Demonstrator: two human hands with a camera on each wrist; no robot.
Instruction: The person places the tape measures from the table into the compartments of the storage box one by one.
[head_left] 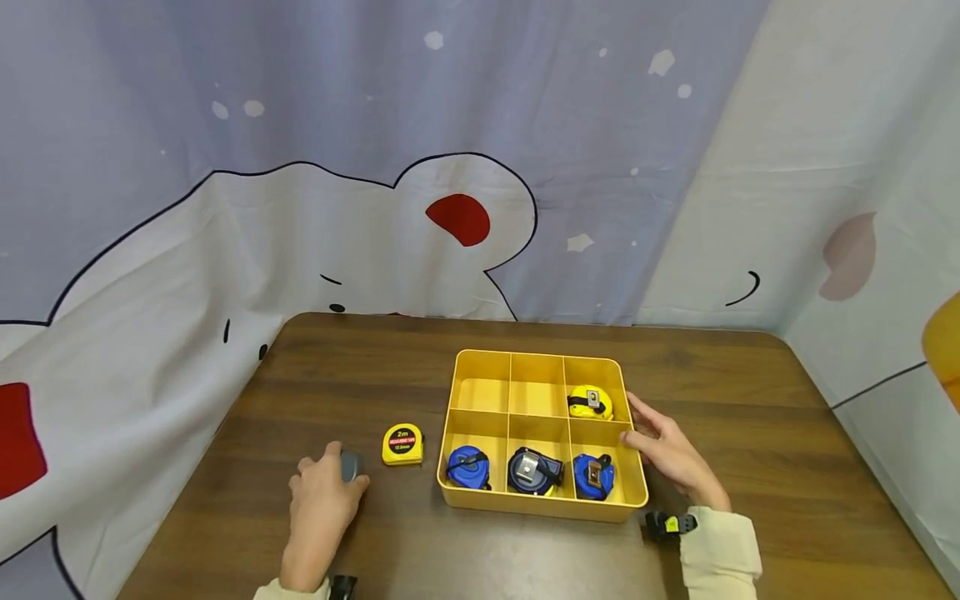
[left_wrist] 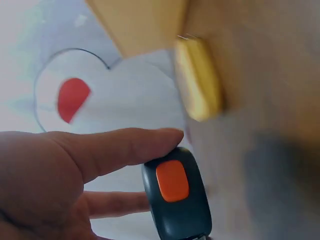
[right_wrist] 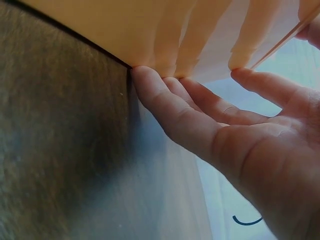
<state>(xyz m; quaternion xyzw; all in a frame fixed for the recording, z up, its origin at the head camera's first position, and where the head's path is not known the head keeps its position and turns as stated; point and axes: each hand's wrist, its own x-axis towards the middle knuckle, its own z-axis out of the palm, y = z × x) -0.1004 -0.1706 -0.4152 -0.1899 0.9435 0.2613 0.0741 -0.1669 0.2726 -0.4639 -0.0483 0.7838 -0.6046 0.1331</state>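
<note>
My left hand (head_left: 324,500) pinches a dark tape measure (left_wrist: 182,200) with an orange button, thumb on one edge and fingers on the other. To its right a yellow 2m tape measure (head_left: 402,445) lies on the table. My right hand (head_left: 670,450) grips the right wall of a yellow divided box (head_left: 536,502), its thumb over the rim and its fingertips against the outer side. In the box, a yellow tape measure (head_left: 590,403) sits in the back right compartment. Along the front row are a blue tape measure (head_left: 468,468), a dark one (head_left: 534,472) and another blue one (head_left: 594,477).
The back left compartment (head_left: 482,390) and back middle compartment (head_left: 536,393) show bare floors. Beneath everything is a brown wooden table (head_left: 750,433). A printed curtain (head_left: 360,233) hangs along the table's back edge and sides.
</note>
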